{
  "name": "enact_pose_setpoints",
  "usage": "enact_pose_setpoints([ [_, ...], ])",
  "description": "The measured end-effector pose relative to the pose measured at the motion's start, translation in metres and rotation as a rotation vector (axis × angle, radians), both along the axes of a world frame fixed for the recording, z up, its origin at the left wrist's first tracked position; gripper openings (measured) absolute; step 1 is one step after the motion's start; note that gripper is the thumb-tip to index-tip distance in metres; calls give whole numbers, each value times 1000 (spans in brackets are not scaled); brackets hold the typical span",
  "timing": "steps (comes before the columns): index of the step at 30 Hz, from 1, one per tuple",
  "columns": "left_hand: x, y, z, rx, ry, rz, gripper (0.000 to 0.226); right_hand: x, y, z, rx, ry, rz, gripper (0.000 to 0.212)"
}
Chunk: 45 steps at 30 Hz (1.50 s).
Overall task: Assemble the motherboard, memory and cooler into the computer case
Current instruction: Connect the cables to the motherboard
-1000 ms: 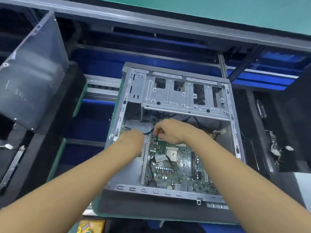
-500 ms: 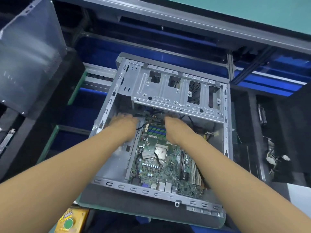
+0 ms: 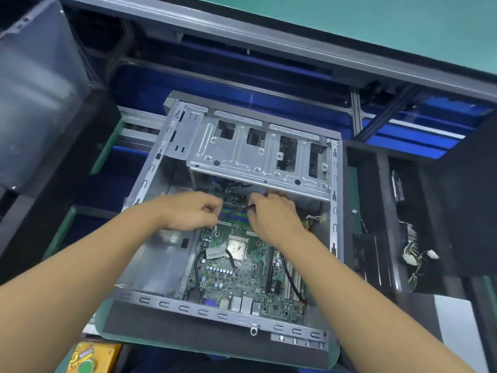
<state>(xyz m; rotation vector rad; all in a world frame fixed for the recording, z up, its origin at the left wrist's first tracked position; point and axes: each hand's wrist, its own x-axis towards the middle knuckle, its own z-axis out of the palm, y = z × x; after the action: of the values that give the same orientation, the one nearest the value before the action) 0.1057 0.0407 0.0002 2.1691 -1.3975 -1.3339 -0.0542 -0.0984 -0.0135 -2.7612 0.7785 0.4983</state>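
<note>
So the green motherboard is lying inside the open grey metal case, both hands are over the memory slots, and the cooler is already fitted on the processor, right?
Not quite. In the head view the square silver processor is bare, with no cooler on it. The rest holds: the green motherboard lies in the open grey metal case, with the left hand and right hand over the memory slots.

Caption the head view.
Both hands, left hand and right hand, work over memory slots inside open computer case.
</note>
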Motion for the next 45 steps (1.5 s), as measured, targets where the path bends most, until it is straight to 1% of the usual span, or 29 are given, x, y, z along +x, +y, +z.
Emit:
enact_pose_setpoints([
  [1, -1, 1, 5, 18, -1, -54, 17, -3, 2, 2, -47, -14, 40, 33],
  [2, -2, 2, 10, 40, -4, -89, 25, -6, 4, 4, -58, 3, 102, 34],
  [3, -2, 2, 12, 64, 1, -93, 35, -8, 6, 7, -14, 35, 173, 35],
  [5, -1, 2, 18, 89, 27, -29, 46, -11, 9, 18, 215, 87, 279, 34],
  [6, 0, 2, 18, 87, 43, 3, 46, -11, 13, 24, 334, 83, 299, 34],
  [7, 0, 3, 19, 88, 54, 16, 47, -12, 18, 29, 392, 55, 311, 37],
  [9, -1, 3, 21, 133, 109, -17, 53, -13, 33, 37, 361, -23, 370, 37],
  [10, -3, 4, 23, 175, 179, -37, 57, -12, 43, 40, 321, -75, 409, 34],
  [12, -7, 2, 25, 254, 282, -53, 67, -8, 61, 42, 230, -170, 480, 32],
  [14, -14, -2, 22, 326, 318, -14, 74, -3, 77, 43, 114, -255, 562, 33],
  [16, -23, -9, 17, 332, 410, 72, 73, 1, 92, 41, 74, -300, 635, 27],
  [18, -34, -18, 12, 317, 582, 177, 61, 6, 104, 36, 101, -282, 673, 23],
  [19, -40, -22, 11, 308, 645, 181, 55, 8, 109, 35, 140, -259, 670, 24],
  [21, -42, -26, 9, 283, 719, 80, 48, 8, 111, 35, 222, -227, 626, 27],
  [23, -39, -27, 7, 257, 773, 24, 43, 6, 104, 37, 241, -261, 581, 28],
  [25, -38, -25, 4, 196, 778, 41, 38, 2, 93, 42, 250, -320, 543, 28],
  [26, -39, -24, 1, 124, 750, 69, 31, 1, 89, 48, 257, -348, 533, 28],
  [27, -40, -22, -5, -23, 659, 139, 23, -2, 85, 54, 275, -375, 531, 27],
  [28, -40, -20, -11, -203, 522, 263, 23, -4, 81, 60, 301, -402, 526, 26],
  [29, -37, -17, -13, -324, 459, 369, 24, -8, 76, 64, 323, -448, 490, 24],
  [30, -29, -13, -11, -316, 517, 403, 19, -13, 69, 66, 355, -512, 388, 23],
  [31, -19, -10, -7, -247, 651, 414, 23, -17, 58, 68, 387, -571, 216, 25],
  [32, -10, -7, -6, -196, 743, 436, 30, -20, 45, 71, 435, -591, 11, 27],
  [33, -3, -5, -5, -196, 776, 479, 35, -22, 32, 72, 505, -535, -147, 27],
  [34, 6, -4, -1, -214, 764, 519, 38, -24, 18, 73, 581, -428, -229, 28],
  [36, 6, -1, 0, -251, 751, 564, 40, -24, -2, 69, 659, -227, -191, 38],
  [39, 0, 4, -2, -327, 808, 615, 41, -26, -13, 63, 728, -150, -101, 44],
  [42, -1, 4, 0, -384, 821, 644, 43, -30, -8, 54, 936, -133, -97, 32],
  [45, -6, 2, 0, -430, 790, 637, 42, -31, 4, 44, 1078, -156, -102, 15],
])
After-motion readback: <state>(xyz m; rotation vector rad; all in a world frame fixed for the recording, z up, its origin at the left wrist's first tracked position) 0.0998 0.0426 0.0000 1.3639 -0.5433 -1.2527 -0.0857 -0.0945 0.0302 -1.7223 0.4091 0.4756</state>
